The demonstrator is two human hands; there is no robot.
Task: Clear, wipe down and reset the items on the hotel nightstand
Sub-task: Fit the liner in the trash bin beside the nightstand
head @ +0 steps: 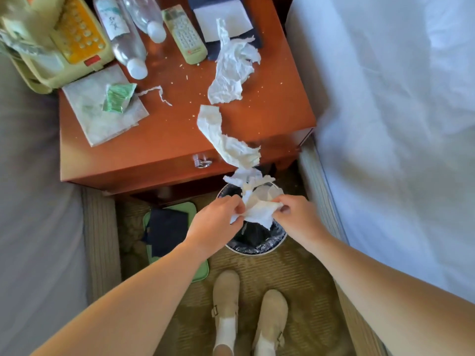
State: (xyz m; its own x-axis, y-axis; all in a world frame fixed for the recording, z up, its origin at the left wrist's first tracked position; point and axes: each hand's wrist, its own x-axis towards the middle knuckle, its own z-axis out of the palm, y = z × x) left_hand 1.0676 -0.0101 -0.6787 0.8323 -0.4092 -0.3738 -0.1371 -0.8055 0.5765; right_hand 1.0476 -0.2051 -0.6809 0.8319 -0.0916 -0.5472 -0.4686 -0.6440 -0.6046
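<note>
Both forearms extend forward, hands level above the bin (pixel 257 250). The left hand (pixel 218 222) and right hand (pixel 295 217) have fingers clamped on the near end of a crumpled tissue strip (pixel 259 210). Its far end reaches over the surface (pixel 167 132). The bin interior is mostly hidden behind hands and tissue.

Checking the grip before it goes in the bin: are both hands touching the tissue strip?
Touching. The head view shows the left hand and right hand each pinching the crumpled end of the tissue strip above the bin.
</note>
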